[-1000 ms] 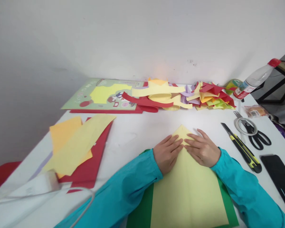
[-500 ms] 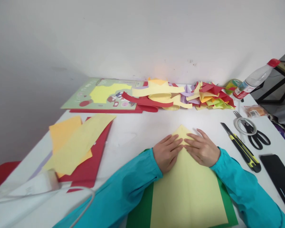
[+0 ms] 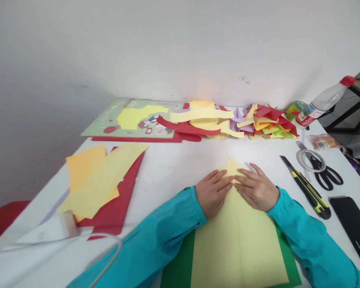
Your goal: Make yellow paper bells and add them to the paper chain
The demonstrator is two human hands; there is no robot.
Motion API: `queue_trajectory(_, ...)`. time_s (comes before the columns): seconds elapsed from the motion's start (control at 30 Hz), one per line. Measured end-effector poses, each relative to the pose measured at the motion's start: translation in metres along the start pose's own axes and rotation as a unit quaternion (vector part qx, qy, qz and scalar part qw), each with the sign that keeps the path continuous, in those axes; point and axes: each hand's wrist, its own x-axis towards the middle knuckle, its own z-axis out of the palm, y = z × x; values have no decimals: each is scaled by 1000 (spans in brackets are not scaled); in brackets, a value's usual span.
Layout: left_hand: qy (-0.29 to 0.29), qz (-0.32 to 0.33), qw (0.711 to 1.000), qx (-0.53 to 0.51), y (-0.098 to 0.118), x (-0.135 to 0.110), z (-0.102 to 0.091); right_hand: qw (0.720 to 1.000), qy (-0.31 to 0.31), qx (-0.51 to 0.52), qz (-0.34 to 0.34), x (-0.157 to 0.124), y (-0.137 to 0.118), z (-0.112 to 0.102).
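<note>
A pale yellow sheet of paper (image 3: 237, 244) lies on a green sheet (image 3: 180, 264) in front of me, its far end folded into a point. My left hand (image 3: 211, 192) lies flat on the left folded flap, fingers stretched out. My right hand (image 3: 256, 188) rests flat on the right flap, fingers out too. The fingertips of both hands nearly meet at the middle crease just below the tip. Both arms wear teal sleeves.
Loose yellow, orange and red sheets (image 3: 100, 184) lie at the left. A green booklet (image 3: 132, 120) and a heap of paper scraps (image 3: 228, 120) line the wall. At the right are a utility knife (image 3: 306, 188), scissors (image 3: 324, 170), a phone (image 3: 352, 224) and a tilted bottle (image 3: 324, 100).
</note>
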Motion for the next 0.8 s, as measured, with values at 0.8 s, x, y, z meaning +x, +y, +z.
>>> queue_trajectory(0.8,-8,16,999,-42,-6,-5,3,997,-16,56,49,-2,-1,1)
